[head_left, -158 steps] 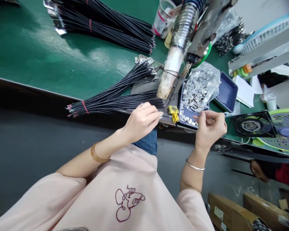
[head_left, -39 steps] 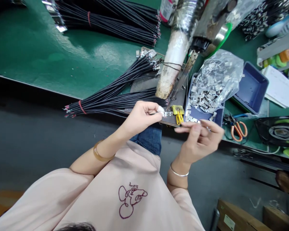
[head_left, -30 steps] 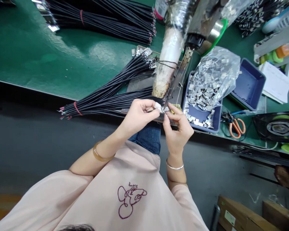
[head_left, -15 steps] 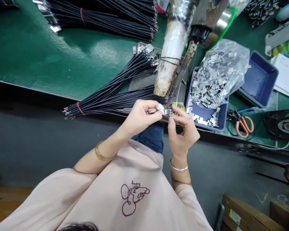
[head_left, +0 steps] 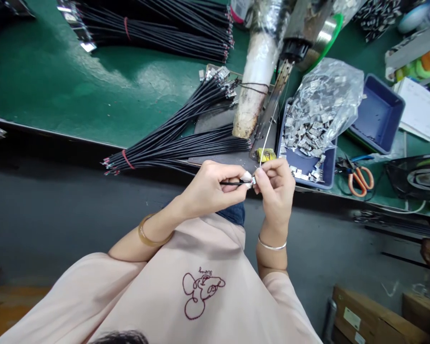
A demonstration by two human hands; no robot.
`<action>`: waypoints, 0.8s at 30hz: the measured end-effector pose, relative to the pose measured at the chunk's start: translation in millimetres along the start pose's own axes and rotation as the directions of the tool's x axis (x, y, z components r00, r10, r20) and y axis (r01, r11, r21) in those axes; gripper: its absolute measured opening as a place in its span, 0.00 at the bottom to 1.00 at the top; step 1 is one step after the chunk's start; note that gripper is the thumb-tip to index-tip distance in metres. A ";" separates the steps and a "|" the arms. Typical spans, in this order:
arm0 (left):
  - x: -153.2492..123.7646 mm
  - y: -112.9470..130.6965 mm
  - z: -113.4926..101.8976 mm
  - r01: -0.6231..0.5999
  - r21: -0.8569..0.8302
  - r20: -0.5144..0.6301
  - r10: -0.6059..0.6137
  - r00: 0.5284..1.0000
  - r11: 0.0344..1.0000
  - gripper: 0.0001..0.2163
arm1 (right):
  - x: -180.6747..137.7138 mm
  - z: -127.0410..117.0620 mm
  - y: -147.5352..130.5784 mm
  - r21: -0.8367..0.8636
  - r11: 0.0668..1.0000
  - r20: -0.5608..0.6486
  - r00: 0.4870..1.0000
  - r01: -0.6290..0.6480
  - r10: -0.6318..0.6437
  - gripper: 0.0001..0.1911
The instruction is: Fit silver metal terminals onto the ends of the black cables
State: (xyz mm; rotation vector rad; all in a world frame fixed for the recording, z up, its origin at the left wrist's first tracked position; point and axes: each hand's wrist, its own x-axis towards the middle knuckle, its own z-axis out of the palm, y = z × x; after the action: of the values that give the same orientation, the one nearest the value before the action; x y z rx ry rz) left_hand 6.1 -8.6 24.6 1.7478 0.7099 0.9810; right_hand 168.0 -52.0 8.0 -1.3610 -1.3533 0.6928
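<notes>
My left hand (head_left: 217,185) is closed in a pinch on a thin black cable (head_left: 232,183), close to its end; a white covering sits on a fingertip. A small metal connector (head_left: 253,180) shows at that cable end. My right hand (head_left: 276,184) meets it from the other side, thumb and finger pinched at the connector. A thin pale wire (head_left: 267,138) slants down to the right fingertips; whether it touches them I cannot tell. Just behind the fingers lies a small yellow piece (head_left: 265,155) on the bench edge.
Bundled black cables (head_left: 172,138) lie at left, more cables (head_left: 165,33) behind. A white wrapped tube (head_left: 251,91) and a perforated metal rod (head_left: 282,83) hang above. A blue tray (head_left: 328,172) holds a bag of connectors (head_left: 310,131). Orange-handled pliers (head_left: 360,181) lie right.
Both hands have moved slightly toward my body and closer together. My right fingers, spread around the connector before, are now closed at it. The black cable shows more clearly in my left hand.
</notes>
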 end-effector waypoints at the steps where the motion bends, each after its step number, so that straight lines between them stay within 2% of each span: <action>1: -1.6 -0.7 1.8 -0.018 0.016 -0.036 0.019 0.999 1.000 0.04 | 0.6 0.7 -1.0 0.025 0.999 0.036 0.999 -0.020 0.019 0.07; 3: -3.8 -3.1 5.1 0.012 -0.002 -0.102 -0.012 0.995 1.000 0.04 | -0.5 3.0 -1.2 -0.017 1.000 -0.001 1.000 0.004 -0.004 0.06; 5: -4.6 -6.6 7.3 0.085 -0.074 -0.127 -0.094 0.988 0.994 0.06 | -4.5 5.0 0.7 -0.133 0.989 -0.130 0.988 0.069 -0.086 0.04; 7: -4.0 -11.1 8.1 0.155 -0.175 -0.114 -0.176 0.978 0.972 0.07 | -9.9 4.9 3.0 -0.238 0.965 -0.248 0.953 0.115 -0.174 0.02; 9: -2.8 -15.9 7.5 0.210 -0.254 -0.082 -0.238 0.968 0.944 0.08 | -14.5 2.8 4.0 -0.311 0.942 -0.301 0.927 0.125 -0.223 0.02; 11: -1.7 -20.1 6.1 0.239 -0.287 -0.052 -0.265 0.963 0.927 0.08 | -16.6 0.2 3.2 -0.383 0.914 -0.252 0.937 0.133 -0.242 0.04; 15: -0.5 -23.8 3.5 0.230 -0.285 -0.015 -0.244 0.970 0.931 0.07 | -14.6 1.1 0.7 -0.499 0.842 -0.055 0.962 0.206 -0.267 0.03; 18: 0.1 -23.0 2.5 0.229 -0.298 0.023 -0.233 0.972 0.927 0.07 | -12.5 3.8 1.9 -0.412 0.900 -0.028 0.985 0.141 -0.168 0.04; 21: 1.0 -21.2 3.2 0.248 -0.317 0.033 -0.251 0.967 0.915 0.06 | -10.3 2.1 4.1 -0.165 0.986 -0.005 1.000 -0.009 0.009 0.08; 24: 3.3 -20.0 5.6 0.279 -0.326 -0.013 -0.299 0.954 0.903 0.07 | -6.8 -2.7 3.6 0.067 0.997 -0.127 0.991 -0.030 0.038 0.09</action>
State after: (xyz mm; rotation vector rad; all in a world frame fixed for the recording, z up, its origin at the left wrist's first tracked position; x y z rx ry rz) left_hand 12.0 -1.4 5.8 1.2892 0.7768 0.8915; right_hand 170.4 -58.5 3.7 -1.3559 -1.1987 0.6557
